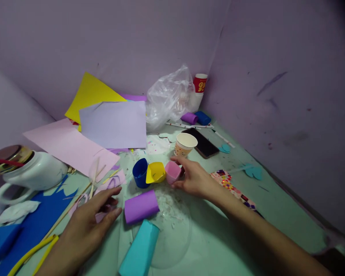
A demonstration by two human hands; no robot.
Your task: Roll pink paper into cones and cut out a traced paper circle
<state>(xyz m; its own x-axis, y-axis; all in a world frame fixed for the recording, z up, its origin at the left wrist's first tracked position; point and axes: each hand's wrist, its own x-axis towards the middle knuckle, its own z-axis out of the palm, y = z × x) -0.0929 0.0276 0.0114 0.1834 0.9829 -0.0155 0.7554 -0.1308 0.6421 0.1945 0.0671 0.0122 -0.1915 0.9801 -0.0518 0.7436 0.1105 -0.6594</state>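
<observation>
A pink paper tube [173, 172] stands upright, with the thumb and fingers of my right hand [191, 174] around its right side. To its left, a yellow paper tube [155, 172] and a dark blue paper tube [140, 173] stand in a row with it. My left hand [96, 218] is open, fingers slightly curled, and holds nothing. Just right of it a purple paper tube [142, 207] lies on its side. Nearer to me lies a turquoise paper tube [140, 247]. Behind my right fingers stands a paper cup [186, 142].
Colored sheets, one lilac [113, 124], lie at the back left. A white mug [43, 170] stands far left, near yellow-handled scissors [34, 253]. Behind the cup are a phone [202, 142] and a plastic bag [169, 97]. A patterned strip [232, 188] lies beyond my right forearm.
</observation>
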